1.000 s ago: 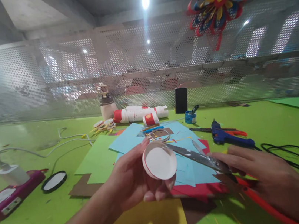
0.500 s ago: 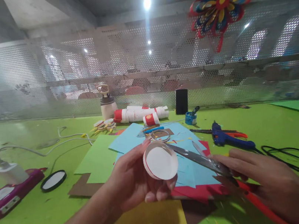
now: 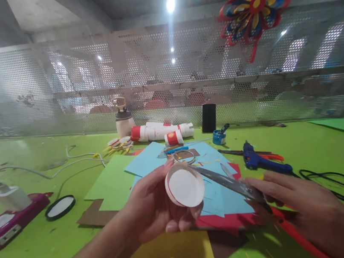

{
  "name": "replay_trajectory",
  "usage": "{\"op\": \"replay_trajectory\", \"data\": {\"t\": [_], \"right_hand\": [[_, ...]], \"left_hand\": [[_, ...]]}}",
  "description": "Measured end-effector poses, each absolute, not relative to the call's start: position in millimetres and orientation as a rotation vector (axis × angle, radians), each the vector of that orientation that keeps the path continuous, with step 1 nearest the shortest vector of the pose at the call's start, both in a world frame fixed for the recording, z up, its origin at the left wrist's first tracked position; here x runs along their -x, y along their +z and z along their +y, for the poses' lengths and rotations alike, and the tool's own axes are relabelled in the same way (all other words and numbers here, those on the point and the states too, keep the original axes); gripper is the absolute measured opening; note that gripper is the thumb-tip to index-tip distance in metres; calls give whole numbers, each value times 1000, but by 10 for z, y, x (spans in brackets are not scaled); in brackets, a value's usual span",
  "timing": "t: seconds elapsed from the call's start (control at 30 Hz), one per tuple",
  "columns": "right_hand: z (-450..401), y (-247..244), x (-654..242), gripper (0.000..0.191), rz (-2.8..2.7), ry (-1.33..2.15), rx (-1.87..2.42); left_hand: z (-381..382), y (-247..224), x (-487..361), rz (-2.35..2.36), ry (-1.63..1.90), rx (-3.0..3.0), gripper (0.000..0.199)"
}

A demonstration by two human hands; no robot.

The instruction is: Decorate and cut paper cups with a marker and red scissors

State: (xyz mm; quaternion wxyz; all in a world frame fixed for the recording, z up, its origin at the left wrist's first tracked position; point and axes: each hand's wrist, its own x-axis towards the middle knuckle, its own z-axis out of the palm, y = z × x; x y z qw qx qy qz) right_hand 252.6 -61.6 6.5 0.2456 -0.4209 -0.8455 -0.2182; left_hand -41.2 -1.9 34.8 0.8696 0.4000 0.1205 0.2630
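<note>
My left hand (image 3: 153, 205) is wrapped around a short white paper cup (image 3: 185, 185). Its opening faces me, and a thin red line runs along the rim. In my right hand (image 3: 302, 202) is a pair of scissors (image 3: 225, 179) with red-orange handles. The blades point left, and their tips meet the cup's upper right rim. Whether they grip the rim between them I cannot tell. Underneath lie light blue paper sheets (image 3: 145, 163) with small scraps and a round metal-coloured ring (image 3: 185, 157).
A blue glue gun (image 3: 257, 159) with a black cord lies at the right. Stacked paper cups (image 3: 162, 131), a spray bottle (image 3: 124, 121), a blue jar (image 3: 219, 137) and a dark upright phone-like slab (image 3: 209, 118) stand behind. A purple power strip (image 3: 18, 227) is at left; a paper flower (image 3: 257, 4) hangs above.
The whole view has shifted very slightly. Both hands, the cup and the scissors keep nearly the same positions.
</note>
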Motion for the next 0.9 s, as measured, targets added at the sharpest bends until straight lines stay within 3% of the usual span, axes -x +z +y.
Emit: {"op": "replay_trajectory", "data": {"t": [0.9], "right_hand": [[-615, 27, -2579, 62, -2323, -630, 1132]], "left_hand": [[-41, 342, 396, 229, 512, -787, 56]]}}
